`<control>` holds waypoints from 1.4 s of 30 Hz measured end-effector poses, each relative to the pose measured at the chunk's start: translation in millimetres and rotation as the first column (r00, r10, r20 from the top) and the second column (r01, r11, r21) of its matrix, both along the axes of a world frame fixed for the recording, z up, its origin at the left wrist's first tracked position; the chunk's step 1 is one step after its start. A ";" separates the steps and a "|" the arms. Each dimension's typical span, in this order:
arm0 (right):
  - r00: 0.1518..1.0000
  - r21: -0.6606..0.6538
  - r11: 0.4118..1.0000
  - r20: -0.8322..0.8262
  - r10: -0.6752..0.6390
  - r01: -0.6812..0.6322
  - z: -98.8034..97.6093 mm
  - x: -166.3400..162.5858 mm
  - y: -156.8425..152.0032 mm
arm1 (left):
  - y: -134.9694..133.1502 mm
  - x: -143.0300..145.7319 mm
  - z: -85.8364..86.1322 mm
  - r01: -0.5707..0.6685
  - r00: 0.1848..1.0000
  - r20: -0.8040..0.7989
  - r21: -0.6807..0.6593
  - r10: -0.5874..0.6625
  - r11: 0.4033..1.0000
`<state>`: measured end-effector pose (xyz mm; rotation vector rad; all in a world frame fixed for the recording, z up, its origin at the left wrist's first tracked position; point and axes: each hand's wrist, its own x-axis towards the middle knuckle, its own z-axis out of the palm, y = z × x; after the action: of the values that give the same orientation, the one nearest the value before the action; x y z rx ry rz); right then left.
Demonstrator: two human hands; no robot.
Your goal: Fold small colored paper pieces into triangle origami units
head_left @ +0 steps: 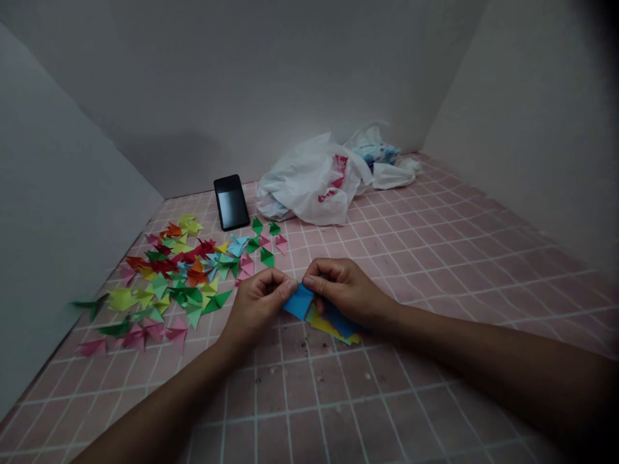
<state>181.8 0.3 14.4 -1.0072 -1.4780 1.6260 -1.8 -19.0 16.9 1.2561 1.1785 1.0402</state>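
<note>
My left hand (258,299) and my right hand (345,290) meet over the pink tiled floor (435,270). Both pinch a small piece of blue paper (298,301) between thumbs and fingertips, the fingers curled in. Under my right hand lies a small stack of paper sheets (333,327), with blue, yellow and green edges showing. To the left spreads a pile of folded paper triangles (178,270) in red, green, yellow, pink and light blue.
A black phone (231,202) lies flat near the back wall. White plastic bags (314,177) sit at the back, in the right corner. Grey walls close in on the left, back and right.
</note>
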 end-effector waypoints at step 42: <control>0.991 0.137 0.990 -0.133 -0.019 0.037 0.5 -1.1 -0.4 | -5.6 8.8 -0.8 -0.071 0.954 0.279 -0.142 0.109 0.987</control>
<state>180.8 -0.1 14.9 -0.8238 -1.4602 1.5167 7.0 -24.6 16.2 0.9205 1.0676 1.1508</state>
